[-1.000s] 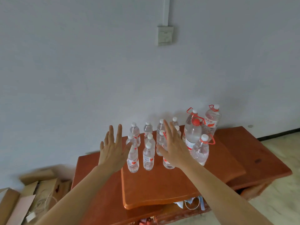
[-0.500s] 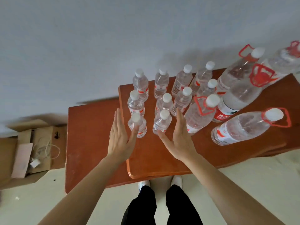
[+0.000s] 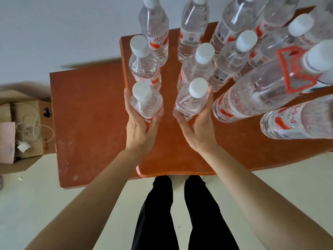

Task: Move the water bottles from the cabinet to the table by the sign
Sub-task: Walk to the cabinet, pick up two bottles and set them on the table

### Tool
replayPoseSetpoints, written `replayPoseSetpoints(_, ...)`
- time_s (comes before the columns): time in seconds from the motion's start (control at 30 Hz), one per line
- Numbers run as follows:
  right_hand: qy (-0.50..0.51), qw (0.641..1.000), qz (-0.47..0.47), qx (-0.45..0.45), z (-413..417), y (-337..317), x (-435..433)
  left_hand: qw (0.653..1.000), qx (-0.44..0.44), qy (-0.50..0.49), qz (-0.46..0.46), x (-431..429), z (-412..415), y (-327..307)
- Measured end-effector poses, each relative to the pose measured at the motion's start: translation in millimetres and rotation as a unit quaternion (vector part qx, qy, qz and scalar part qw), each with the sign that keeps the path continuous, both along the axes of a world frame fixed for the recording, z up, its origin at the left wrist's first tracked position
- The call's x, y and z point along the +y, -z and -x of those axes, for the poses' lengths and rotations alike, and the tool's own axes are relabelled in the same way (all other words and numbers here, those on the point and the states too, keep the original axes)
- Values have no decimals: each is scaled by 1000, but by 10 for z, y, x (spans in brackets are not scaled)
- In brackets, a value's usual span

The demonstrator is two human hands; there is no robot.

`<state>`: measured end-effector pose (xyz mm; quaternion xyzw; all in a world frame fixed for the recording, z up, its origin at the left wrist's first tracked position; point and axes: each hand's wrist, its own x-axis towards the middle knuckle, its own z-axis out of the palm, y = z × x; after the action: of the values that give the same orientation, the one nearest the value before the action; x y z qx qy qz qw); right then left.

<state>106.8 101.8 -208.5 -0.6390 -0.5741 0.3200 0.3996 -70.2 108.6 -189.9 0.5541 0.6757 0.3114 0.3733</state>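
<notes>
1. Head camera is looking straight down at a reddish-brown wooden cabinet top point(image 3: 93, 120), with a raised orange-brown wooden panel point(image 3: 171, 156) sitting on it and a crowd of clear plastic water bottles standing on that panel.
2. Left hand point(image 3: 139, 129) is wrapping around the small clear white-capped bottle point(image 3: 146, 101) nearest the panel's left edge, fingers on the far side and thumb on the near side, curled onto the body low down.
3. Right hand point(image 3: 197, 130) is doing the same to the second small white-capped bottle point(image 3: 191, 101) just beside it, palm cupping the right side. Can't tell how firmly either one is being squeezed.
4. Both bottles are looking like they're sitting on the panel's front row, so I'd say the lift isn't happening yet.
5. What's worrying me: the big clear bottle with the red carry handle point(image 3: 255, 92) is standing right next to the right hand's knuckles, and two more small bottles point(image 3: 144, 64) point(image 3: 196, 67) are packed just behind. Pulling up at an angle could be knocking neighbours over like dominoes.
6. Also, thin plastic held low might be flexing and slipping, and the left bottle is sitting close to the panel's edge, so a nudge could be tipping it off onto the lower top.
7. An open cardboard box point(image 3: 27, 130) is sitting on the floor to the left, something to trip over when turning away.
</notes>
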Motion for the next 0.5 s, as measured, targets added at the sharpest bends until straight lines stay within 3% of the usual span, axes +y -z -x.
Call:
replayPoseSetpoints(0.33,-15,1000,22,-16,-93,-570,-292,997,58,32,32,-362,246,-784)
replayPoseSetpoints(0.5,-11,998,-43,-51,-45,-1404,-374,990,117,56,-63,-334,348,-1639)
